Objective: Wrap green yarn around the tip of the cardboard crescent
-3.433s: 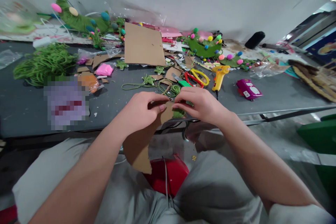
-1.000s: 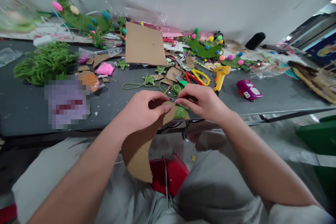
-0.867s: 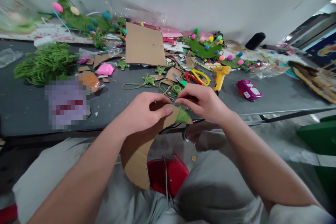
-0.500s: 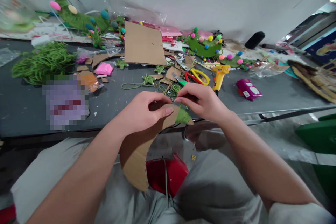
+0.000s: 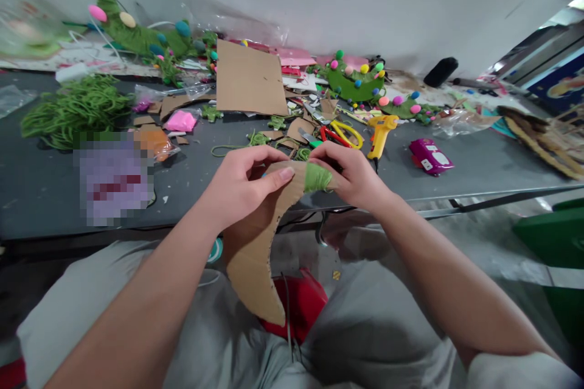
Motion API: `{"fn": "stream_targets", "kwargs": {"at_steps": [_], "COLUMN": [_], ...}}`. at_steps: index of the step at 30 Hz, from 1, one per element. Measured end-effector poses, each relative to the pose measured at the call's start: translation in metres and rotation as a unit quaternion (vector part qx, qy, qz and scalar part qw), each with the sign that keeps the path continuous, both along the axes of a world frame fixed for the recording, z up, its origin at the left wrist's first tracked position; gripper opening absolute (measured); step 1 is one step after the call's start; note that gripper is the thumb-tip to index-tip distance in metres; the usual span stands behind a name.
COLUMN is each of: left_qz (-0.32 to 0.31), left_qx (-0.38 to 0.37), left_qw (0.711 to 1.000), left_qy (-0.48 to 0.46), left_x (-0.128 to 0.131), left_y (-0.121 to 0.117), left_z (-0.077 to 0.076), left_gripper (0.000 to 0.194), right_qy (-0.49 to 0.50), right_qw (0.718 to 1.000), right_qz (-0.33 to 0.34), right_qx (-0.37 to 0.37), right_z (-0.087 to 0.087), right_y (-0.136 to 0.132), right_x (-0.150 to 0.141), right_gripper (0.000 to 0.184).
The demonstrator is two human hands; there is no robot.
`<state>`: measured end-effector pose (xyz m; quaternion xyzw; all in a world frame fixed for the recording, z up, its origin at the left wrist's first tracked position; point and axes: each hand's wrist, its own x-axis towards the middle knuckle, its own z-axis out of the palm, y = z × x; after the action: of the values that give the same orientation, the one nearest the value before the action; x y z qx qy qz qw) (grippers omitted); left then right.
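Pinching a curved cardboard piece [image 5: 253,249] at the centre of the frame, the left hand [image 5: 241,185] presses its thumb over the face, and the right hand [image 5: 349,171] pinches the upper-right end, just beside green yarn [image 5: 318,177] wound around it. On the table [image 5: 189,185] at left, one clear bag [image 5: 181,121] holds something pink, another bag [image 5: 155,143] something orange. Right of centre lies a purple packet [image 5: 431,156], its contents hidden.

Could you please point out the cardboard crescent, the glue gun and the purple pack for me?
Cardboard crescent [image 5: 250,250], head view: on its bare, broad middle.
Glue gun [image 5: 378,134], head view: on its yellow body.
Purple pack [image 5: 431,155], head view: on its upper face.
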<state>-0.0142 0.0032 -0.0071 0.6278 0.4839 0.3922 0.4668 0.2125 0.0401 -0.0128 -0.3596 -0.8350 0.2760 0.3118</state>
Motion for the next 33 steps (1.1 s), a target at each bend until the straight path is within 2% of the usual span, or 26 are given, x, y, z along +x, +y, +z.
{"fn": "stream_targets", "kwargs": {"at_steps": [5, 9, 15, 23, 29, 33], "left_qz": [0.076, 0.11, 0.136, 0.155, 0.14, 0.099], "left_qx": [-0.02, -0.024, 0.018, 0.119, 0.126, 0.118], "left_qw": [0.994, 0.991, 0.99, 0.961, 0.955, 0.956], "left_qy": [-0.082, -0.076, 0.022, 0.196, 0.23, 0.248], "left_x": [0.001, 0.001, 0.001, -0.002, 0.001, 0.001], "left_y": [0.003, 0.005, 0.007, 0.004, 0.002, 0.001], "left_z": [-0.007, -0.011, -0.012, -0.011, -0.01, -0.012], "left_gripper": [0.032, 0.036, 0.041, 0.033, 0.03, 0.028], "right_qy": [-0.037, -0.086, -0.135, -0.118, -0.128, -0.165], "right_qw": [0.999, 0.996, 0.991, 0.993, 0.99, 0.982], "right_qz": [0.014, 0.006, 0.005, 0.03, 0.038, 0.041], "right_qx": [0.02, 0.033, 0.02, 0.003, 0.034, 0.077], "right_z": [-0.006, -0.007, -0.009, -0.003, -0.003, -0.002], "right_y": [-0.002, -0.011, -0.021, -0.023, -0.021, -0.017], "right_x": [-0.007, -0.018, -0.023, -0.019, -0.014, -0.012], "right_gripper": [0.014, 0.019, 0.023, 0.019, 0.014, 0.016]}}
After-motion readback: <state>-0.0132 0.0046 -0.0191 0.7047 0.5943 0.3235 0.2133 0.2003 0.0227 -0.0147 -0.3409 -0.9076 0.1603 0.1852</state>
